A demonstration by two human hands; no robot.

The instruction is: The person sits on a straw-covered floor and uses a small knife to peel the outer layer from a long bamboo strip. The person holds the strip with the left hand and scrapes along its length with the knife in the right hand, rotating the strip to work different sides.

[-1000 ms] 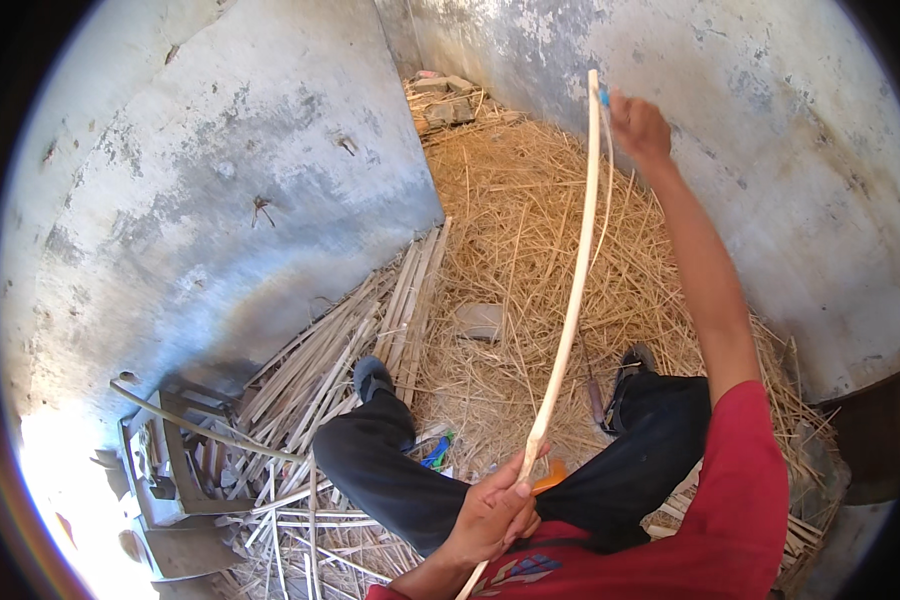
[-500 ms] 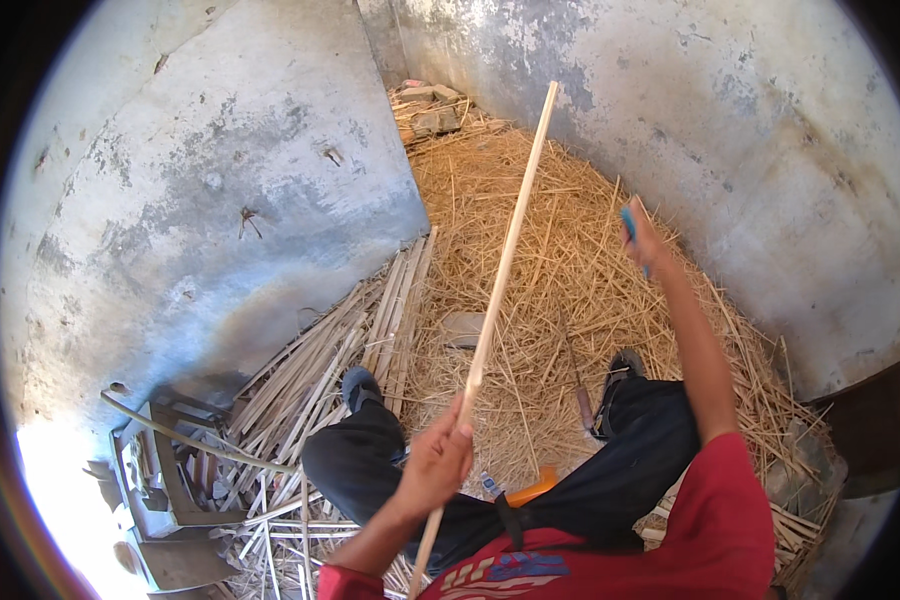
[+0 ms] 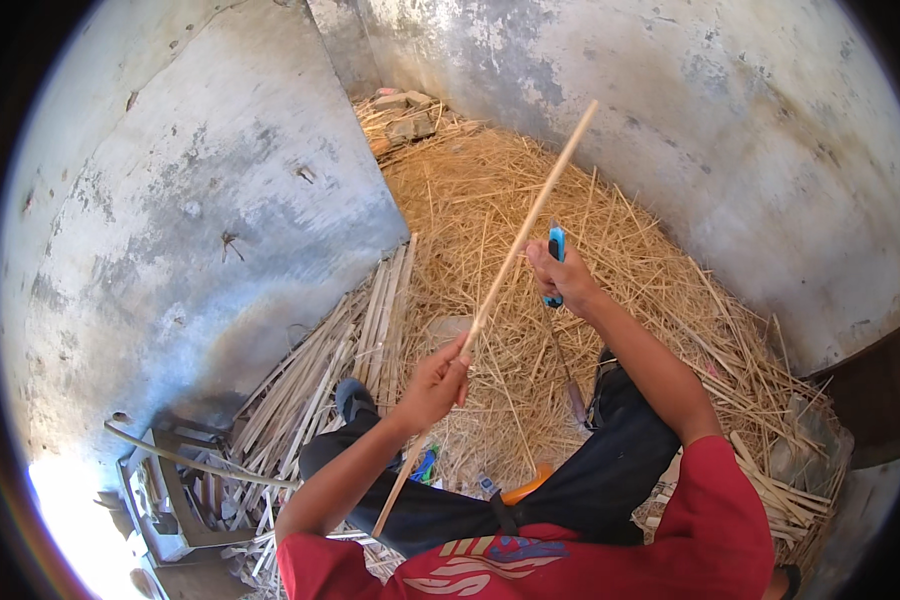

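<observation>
My left hand (image 3: 436, 386) is closed round the lower part of a long, thin, pale bamboo strip (image 3: 523, 232). The strip slants from above my lap up to the far right. Just right of the strip's upper half, my right hand (image 3: 570, 280) grips a blue and black utility knife (image 3: 557, 242) with its tip pointing away from me. The thumb side of that hand is close to the strip; whether they touch I cannot tell. Below the knife, a tool with a brown handle (image 3: 576, 402) lies on the shavings by my right foot.
Thin shavings (image 3: 470, 200) cover the floor ahead, with several bricks (image 3: 410, 126) at the far end. Long split strips (image 3: 305, 365) lie at left beside a wooden frame (image 3: 160, 500). Worn walls (image 3: 220, 200) close in both sides. An orange object (image 3: 528, 487) sits between my legs.
My right hand has swung left with the knife, from out over the shavings to beside the strip. The left hand has risen slightly, and the strip leans further right.
</observation>
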